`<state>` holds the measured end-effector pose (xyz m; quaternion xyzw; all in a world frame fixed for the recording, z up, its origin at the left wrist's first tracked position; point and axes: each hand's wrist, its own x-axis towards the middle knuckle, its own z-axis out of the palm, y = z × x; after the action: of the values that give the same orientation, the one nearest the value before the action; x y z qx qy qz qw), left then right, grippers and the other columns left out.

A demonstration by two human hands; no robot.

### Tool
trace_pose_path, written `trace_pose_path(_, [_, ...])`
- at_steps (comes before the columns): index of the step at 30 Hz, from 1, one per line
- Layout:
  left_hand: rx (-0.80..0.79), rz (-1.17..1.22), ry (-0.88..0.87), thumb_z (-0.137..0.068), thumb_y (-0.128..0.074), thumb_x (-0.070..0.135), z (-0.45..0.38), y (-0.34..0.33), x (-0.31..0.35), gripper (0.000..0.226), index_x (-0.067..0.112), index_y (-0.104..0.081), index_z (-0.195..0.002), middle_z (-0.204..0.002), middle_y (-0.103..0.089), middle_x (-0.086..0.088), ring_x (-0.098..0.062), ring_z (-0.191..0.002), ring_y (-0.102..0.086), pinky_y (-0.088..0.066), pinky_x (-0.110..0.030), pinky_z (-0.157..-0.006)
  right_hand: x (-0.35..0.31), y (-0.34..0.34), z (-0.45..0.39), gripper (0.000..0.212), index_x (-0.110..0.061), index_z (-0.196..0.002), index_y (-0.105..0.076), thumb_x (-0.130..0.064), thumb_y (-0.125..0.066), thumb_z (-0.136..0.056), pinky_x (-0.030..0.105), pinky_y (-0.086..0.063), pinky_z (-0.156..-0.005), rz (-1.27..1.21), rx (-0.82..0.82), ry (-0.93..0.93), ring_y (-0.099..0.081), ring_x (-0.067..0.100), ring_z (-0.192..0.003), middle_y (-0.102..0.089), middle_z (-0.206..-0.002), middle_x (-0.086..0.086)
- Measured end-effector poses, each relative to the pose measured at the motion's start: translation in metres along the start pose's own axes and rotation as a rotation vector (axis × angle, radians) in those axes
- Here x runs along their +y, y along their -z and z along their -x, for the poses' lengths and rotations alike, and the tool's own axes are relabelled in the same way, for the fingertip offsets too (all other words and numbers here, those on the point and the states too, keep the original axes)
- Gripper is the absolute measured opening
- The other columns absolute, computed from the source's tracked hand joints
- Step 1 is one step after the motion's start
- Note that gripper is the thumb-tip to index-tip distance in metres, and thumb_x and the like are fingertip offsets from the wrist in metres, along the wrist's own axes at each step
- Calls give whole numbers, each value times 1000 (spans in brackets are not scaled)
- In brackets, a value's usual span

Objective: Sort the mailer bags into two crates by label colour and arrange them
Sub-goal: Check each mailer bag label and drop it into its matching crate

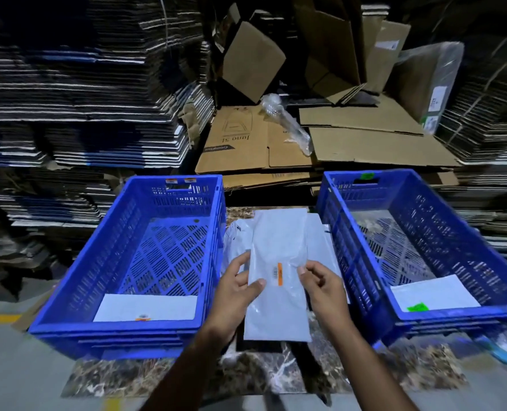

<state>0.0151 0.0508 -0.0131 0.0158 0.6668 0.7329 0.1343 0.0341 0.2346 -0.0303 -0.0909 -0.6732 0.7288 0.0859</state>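
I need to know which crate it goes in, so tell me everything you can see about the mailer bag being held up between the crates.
The held mailer bag is a long, flat, pale grey plastic pouch, glossy and slightly wrinkled, held lengthwise above the loose pile. A small barcode label with an orange strip sits near its middle. The left hand grips its left edge, thumb on top; the right hand pinches its right edge. It touches neither crate.

Pale grey mailer bag bears an orange label; both latticed crates are blue.
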Motion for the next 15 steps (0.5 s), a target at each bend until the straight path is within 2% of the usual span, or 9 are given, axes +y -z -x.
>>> trace_pose_path(2, [56, 30, -33, -93, -65, 1, 4, -5, -1, 49, 23, -50, -134, -112, -74, -6, -27, -104, -71, -56, -54, -89, -10, 5, 9, 17, -5, -105, -70, -17, -60, -98, 40, -58, -75, -28, -41, -17, -72, 26, -88, -75, -98, 14])
trace_pose_path(4, [90, 44, -52, -92, -66, 1, 6, -9, -5, 47, 22, -51, -132, -111, -75, -6, -27, -104, -71, -56, -55, -90, -18, 11, 16, 22, -8, -118, -66, -12, -62, -96, 38, -60, -83, -46, -116, -28, -73, 23, -99, -75, -109, 7])
trace_pose_path(6, [103, 59, -64, -92, -67, 2, 8, -14, -5, 45, 21, -53, -130, -112, -74, -5, -26, -105, -71, -55, -56, -91, -24, 14, 19, 29, -11, -123, -65, -7, -64, -94, 39, -61, -83, -19, -151, 2, -72, 21, -101, -74, -112, 2])
trace_pose_path(9, [119, 57, -95, -90, -68, 1, 8, -19, -7, 50, 24, -51, -131, -113, -74, -4, -25, -104, -71, -55, -55, -91, -23, 19, 16, 27, -18, -119, -68, -4, -63, -95, 41, -61, -82, 73, -127, 51, -72, 19, -101, -75, -110, -2])
trace_pose_path(12, [188, 3, -173, -84, -75, 2, 8, -18, -6, 73, 34, -40, -139, -123, -66, 3, -16, -108, -68, -58, -39, -88, -22, 35, 0, 25, -21, -121, -69, -14, -58, -100, 42, -56, -93, 295, -183, 129, -68, 13, -108, -74, -113, -6])
trace_pose_path(14, [212, 21, -184, -82, -78, 8, 6, -12, -2, 82, 37, -34, -145, -128, -61, 8, -7, -111, -65, -56, -26, -84, -25, 49, -15, 26, -25, -122, -69, -23, -56, -100, 45, -53, -96, 549, -286, 175, -65, 8, -112, -72, -117, -11])
trace_pose_path(15, [217, 47, -175, -82, -78, 11, 3, -7, -1, 83, 36, -32, -147, -128, -63, 7, -7, -111, -66, -56, -25, -83, -31, 55, -23, 26, -27, -121, -69, -21, -56, -101, 44, -52, -96, 665, -353, 183, -64, 4, -112, -71, -117, -14])
